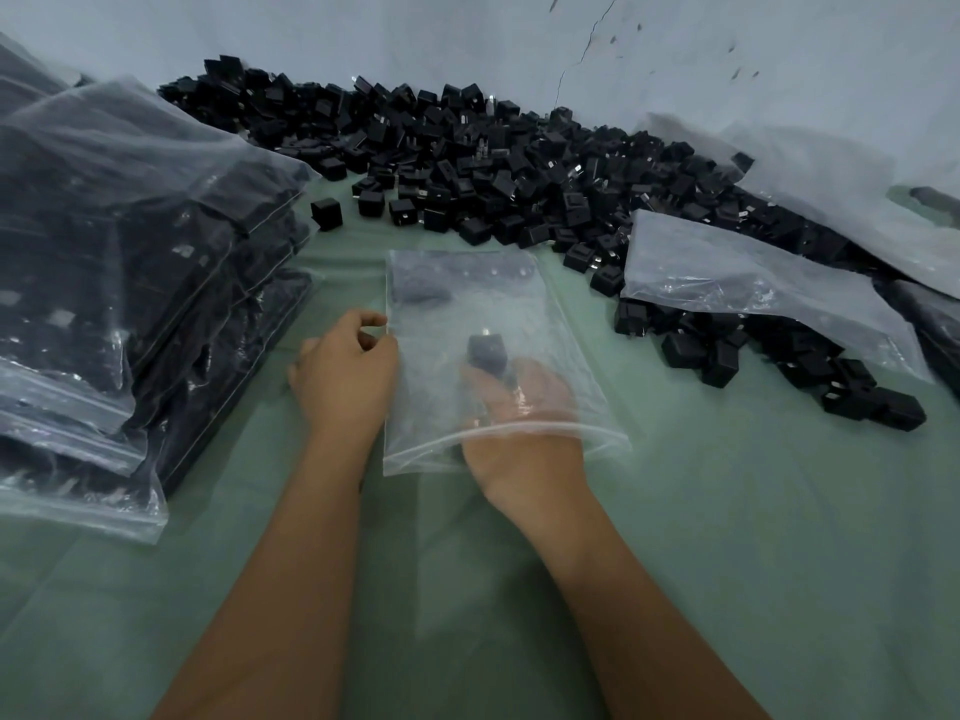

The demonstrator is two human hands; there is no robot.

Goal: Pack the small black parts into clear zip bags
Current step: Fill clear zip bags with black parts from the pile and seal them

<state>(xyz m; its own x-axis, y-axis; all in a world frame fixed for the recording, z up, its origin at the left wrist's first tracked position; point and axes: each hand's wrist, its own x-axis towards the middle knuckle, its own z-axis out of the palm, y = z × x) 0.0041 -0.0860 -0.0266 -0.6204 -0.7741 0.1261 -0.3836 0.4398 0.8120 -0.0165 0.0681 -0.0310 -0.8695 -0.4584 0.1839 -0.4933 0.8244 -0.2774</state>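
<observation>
Bag (483,309): lies flat on green cloth (727,511), near centre, mouth toward you.
Right hand (519,423): your fingers inside bag, curled around one black part (487,350).
Left hand (345,376): your fingertips pinch bag's left edge.
Loose parts (493,163): piled far behind.

Showing black throughout: loose parts (493,163) heaped across the upper frame, one part (487,352) inside the clear, colourless zip bag (467,304) at centre. Lying beneath, plain pale green cloth (727,511). Standing behind, pale grey-blue wall (363,33) flecked with dark marks at upper right.
</observation>
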